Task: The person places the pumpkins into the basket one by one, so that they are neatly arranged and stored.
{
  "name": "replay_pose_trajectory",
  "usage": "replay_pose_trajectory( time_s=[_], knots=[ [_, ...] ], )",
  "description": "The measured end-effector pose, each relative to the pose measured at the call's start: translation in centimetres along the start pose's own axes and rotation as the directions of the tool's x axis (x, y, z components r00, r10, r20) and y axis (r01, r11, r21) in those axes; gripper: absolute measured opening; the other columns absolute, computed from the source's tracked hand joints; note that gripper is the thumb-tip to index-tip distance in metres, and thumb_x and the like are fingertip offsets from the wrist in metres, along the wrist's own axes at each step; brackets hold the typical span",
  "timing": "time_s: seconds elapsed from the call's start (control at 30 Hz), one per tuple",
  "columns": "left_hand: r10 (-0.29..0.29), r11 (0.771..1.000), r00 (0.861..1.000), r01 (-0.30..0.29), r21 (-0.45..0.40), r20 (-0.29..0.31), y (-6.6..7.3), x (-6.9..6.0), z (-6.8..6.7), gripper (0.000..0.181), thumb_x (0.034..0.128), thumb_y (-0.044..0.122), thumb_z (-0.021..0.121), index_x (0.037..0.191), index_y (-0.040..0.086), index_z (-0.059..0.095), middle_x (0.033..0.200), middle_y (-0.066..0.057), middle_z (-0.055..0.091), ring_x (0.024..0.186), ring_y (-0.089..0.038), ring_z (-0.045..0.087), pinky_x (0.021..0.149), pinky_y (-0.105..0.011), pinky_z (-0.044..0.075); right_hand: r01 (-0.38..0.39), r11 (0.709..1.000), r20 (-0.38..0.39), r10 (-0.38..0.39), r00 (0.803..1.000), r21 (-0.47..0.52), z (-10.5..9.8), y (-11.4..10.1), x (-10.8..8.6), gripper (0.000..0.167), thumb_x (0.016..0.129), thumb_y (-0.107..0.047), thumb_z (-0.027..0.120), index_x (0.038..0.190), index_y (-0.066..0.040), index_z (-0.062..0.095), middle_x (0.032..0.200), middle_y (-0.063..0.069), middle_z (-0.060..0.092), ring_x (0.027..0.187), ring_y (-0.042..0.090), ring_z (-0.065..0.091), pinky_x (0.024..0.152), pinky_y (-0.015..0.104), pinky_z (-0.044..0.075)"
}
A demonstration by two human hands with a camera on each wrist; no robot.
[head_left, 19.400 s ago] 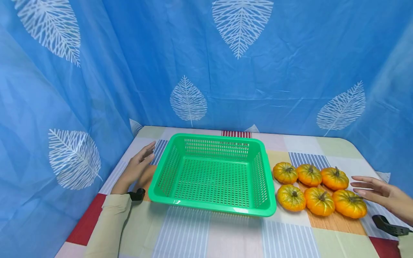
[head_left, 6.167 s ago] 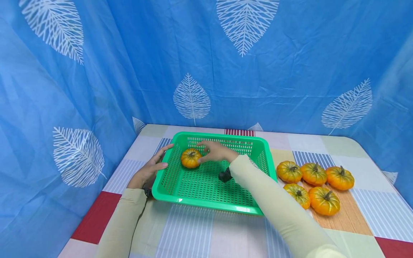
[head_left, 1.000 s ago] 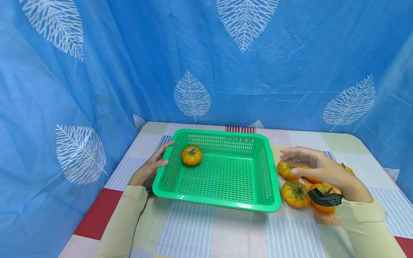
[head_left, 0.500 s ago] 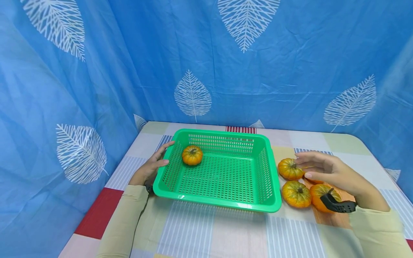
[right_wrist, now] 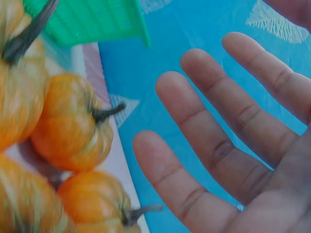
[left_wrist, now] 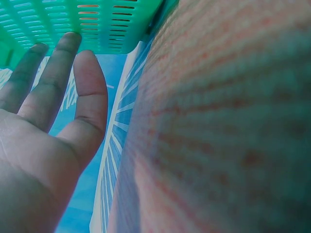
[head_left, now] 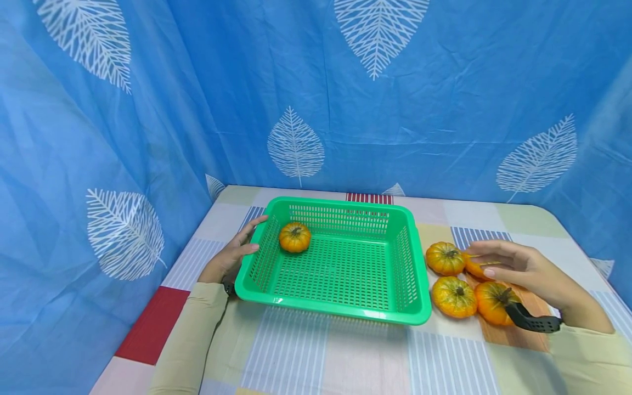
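Note:
At the left end of the green plastic basket [head_left: 332, 317], my left hand [head_left: 229, 256] touches the wall with extended fingers, as the left wrist view also shows. One small orange pumpkin [head_left: 294, 237] lies inside, near the back left corner. My right hand [head_left: 530, 270] hovers over the pumpkins to the right of the basket, its fingers spread and holding nothing. Below it a back-row pumpkin [head_left: 475, 267] is partly covered. Another back pumpkin [head_left: 445, 258] and two front pumpkins, a yellowish one [head_left: 454, 297] and an orange one [head_left: 494, 303], show beside it. The right wrist view shows stemmed pumpkins [right_wrist: 73, 126] beside the fingers.
A patchwork-patterned cloth [head_left: 365, 359] covers the table. Blue curtain [head_left: 207, 93] with white leaf prints hangs behind and at the left, close to the table's back edge. Black cameras [head_left: 533, 319] are strapped at the wrists.
One pumpkin has gone from the right group into the basket, released there by my right hand. Over the last second that hand has drifted right above the pumpkins. My left hand stays at the basket.

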State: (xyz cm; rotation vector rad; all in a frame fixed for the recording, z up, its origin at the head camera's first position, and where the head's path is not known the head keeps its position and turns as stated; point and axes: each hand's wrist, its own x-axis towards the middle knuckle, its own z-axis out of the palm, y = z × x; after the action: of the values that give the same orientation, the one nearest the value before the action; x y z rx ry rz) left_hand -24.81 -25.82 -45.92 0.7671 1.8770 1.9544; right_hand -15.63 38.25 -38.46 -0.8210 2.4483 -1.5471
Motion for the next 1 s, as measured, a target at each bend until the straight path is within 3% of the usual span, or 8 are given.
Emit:
replay_pose_trajectory(
  time_s=[0.1, 0.23, 0.37, 0.63, 0.77, 1.0],
  knots=[
    [0.001, 1.0, 1.0, -0.001, -0.007, 0.004, 0.0, 0.0, 0.0, 0.082, 0.1073, 0.038, 0.065, 0.173, 0.019, 0.019, 0.162, -0.029, 0.028, 0.127, -0.011, 0.057, 0.103, -0.029, 0.057, -0.031, 0.998, -0.039, 0.029, 0.999, -0.046, -0.1, 0.5, -0.4, 0.051, 0.103, 0.017, 0.056, 0.149, -0.004, 0.061, 0.136, -0.014, 0.071, 0.119, 0.001, 0.068, 0.089, 0.016, 0.059],
    [0.022, 1.0, 0.999, -0.022, -0.014, 0.025, 0.0, 0.1, -0.2, 0.074, 0.1091, 0.033, 0.063, 0.172, 0.025, 0.024, 0.155, -0.003, 0.041, 0.126, -0.011, 0.058, 0.102, -0.029, 0.058, -0.065, 0.995, -0.076, 0.059, 0.995, -0.077, -0.3, 1.1, -0.9, 0.051, 0.103, 0.016, 0.058, 0.148, -0.008, 0.063, 0.134, -0.015, 0.071, 0.117, -0.002, 0.067, 0.086, 0.016, 0.059],
    [0.04, 0.999, 0.998, -0.038, -0.025, 0.043, -0.1, 0.1, -0.4, 0.066, 0.1105, 0.028, 0.06, 0.169, 0.031, 0.028, 0.151, 0.006, 0.043, 0.125, -0.01, 0.059, 0.102, -0.028, 0.058, -0.075, 0.992, -0.091, 0.065, 0.994, -0.103, -0.5, 1.5, -1.5, 0.053, 0.102, 0.017, 0.059, 0.148, -0.01, 0.063, 0.135, -0.018, 0.069, 0.118, -0.003, 0.066, 0.086, 0.015, 0.059],
    [0.021, 0.999, 0.999, -0.02, -0.025, 0.031, 0.0, 0.1, -0.2, 0.067, 0.1086, 0.031, 0.063, 0.167, 0.032, 0.03, 0.15, 0.002, 0.041, 0.123, -0.01, 0.059, 0.1, -0.027, 0.058, -0.093, 0.986, -0.104, 0.079, 0.991, -0.141, -0.8, 2.4, -3.2, 0.057, 0.096, 0.019, 0.067, 0.147, -0.007, 0.063, 0.137, -0.025, 0.063, 0.12, -0.011, 0.06, 0.089, 0.008, 0.054],
    [0.008, 1.0, 1.0, -0.008, -0.021, 0.017, 0.1, 0.0, -0.2, 0.071, 0.1079, 0.034, 0.065, 0.169, 0.029, 0.029, 0.152, -0.001, 0.04, 0.123, -0.011, 0.059, 0.1, -0.027, 0.058, -0.089, 0.989, -0.095, 0.078, 0.992, -0.118, -0.9, 2.9, -3.8, 0.062, 0.095, 0.021, 0.066, 0.149, -0.01, 0.063, 0.138, -0.026, 0.062, 0.121, -0.012, 0.06, 0.09, 0.008, 0.054],
    [-0.006, 1.0, 1.0, 0.006, -0.024, 0.01, 0.1, -0.1, 0.0, 0.075, 0.1083, 0.035, 0.064, 0.171, 0.026, 0.024, 0.164, -0.028, 0.024, 0.126, -0.011, 0.058, 0.102, -0.028, 0.058, -0.138, 0.983, -0.093, 0.127, 0.987, -0.123, -0.9, 3.6, -4.8, 0.063, 0.097, 0.017, 0.067, 0.148, -0.02, 0.064, 0.137, -0.03, 0.062, 0.119, -0.012, 0.06, 0.085, 0.01, 0.055]
  ],
)
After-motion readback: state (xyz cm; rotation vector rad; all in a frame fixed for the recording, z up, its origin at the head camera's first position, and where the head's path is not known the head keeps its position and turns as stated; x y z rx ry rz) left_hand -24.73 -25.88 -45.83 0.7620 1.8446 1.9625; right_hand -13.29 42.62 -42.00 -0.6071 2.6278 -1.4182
